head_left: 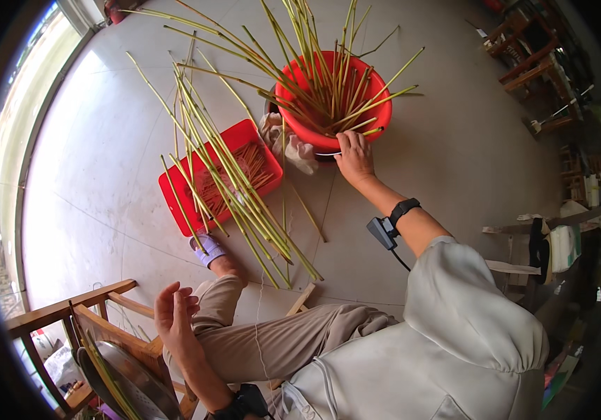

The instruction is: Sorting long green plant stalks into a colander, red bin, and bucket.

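Observation:
At the near rim of a red plastic bucket [300, 134], my right hand [357, 159] has its fingers over the edge and its thumb beside the white wire handle [326, 154]. Many green-brown plant stalks [337, 97] stand fanned out in this bucket. My left hand [176, 315] hovers by my left knee with loosely curled fingers, and nothing shows in it. Longer green stalks [237, 191] lie slantwise across a red rectangular basin [172, 194], which holds short cut reddish stalk pieces [250, 163].
A crumpled pale cloth [300, 155] hangs beside the bucket. To my left stands a wooden chair [117, 323] with a metal colander [132, 375] and stalks on it. A thin string [259, 320] runs over my lap. Wooden furniture [531, 68] lines the right side.

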A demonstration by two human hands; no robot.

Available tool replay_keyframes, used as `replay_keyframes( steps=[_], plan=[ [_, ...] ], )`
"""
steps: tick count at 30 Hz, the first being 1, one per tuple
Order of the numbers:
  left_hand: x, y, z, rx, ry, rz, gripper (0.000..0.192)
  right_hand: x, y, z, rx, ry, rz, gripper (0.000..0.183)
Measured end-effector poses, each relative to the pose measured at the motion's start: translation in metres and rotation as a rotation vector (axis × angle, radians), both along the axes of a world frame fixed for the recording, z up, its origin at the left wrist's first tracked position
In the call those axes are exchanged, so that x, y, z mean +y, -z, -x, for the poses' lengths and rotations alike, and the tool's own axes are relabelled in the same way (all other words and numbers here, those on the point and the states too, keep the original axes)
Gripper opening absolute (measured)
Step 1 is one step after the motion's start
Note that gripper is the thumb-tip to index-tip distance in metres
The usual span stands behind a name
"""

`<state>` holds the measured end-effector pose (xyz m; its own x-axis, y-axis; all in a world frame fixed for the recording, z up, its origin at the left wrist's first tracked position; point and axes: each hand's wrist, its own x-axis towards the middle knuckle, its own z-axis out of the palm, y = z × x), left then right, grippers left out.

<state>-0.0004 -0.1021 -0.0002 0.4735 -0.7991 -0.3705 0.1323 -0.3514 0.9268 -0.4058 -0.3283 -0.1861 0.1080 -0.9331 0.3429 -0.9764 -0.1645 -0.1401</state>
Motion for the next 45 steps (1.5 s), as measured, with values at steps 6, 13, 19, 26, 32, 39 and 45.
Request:
replay_keyframes(
  steps=[6, 13, 19, 26, 32, 39, 45],
  plan=[
    [0.0, 0.003, 0.002, -0.038, 0.016, -0.006, 0.021, -0.016, 0.017, 0.016, 0.212, -0.046, 0.097, 0.014],
    [-0.006, 0.001, 0.005, -0.033, 0.038, 0.015, 0.02, -0.028, 0.012, 0.025, 0.11, -0.191, 0.016, 0.007],
    [-0.012, -0.002, 0.009, -0.041, 0.049, 0.012, 0.02, -0.012, 0.005, 0.017, 0.101, -0.222, -0.061, 0.015],
    [-0.016, 0.001, 0.01, -0.056, 0.061, -0.001, 0.02, 0.031, -0.009, -0.004, 0.094, -0.25, -0.116, 0.012],
    [-0.022, -0.001, 0.017, -0.08, 0.097, 0.004, 0.02, 0.053, -0.008, -0.006, 0.082, -0.21, -0.151, 0.013],
    [-0.024, -0.001, 0.016, -0.068, 0.107, -0.001, 0.019, 0.03, -0.058, -0.013, -0.226, -0.193, -0.217, 0.017],
    [-0.027, -0.004, 0.02, -0.077, 0.107, 0.0, 0.02, -0.133, -0.033, 0.052, -0.417, -0.14, 0.046, 0.016]
  ],
)
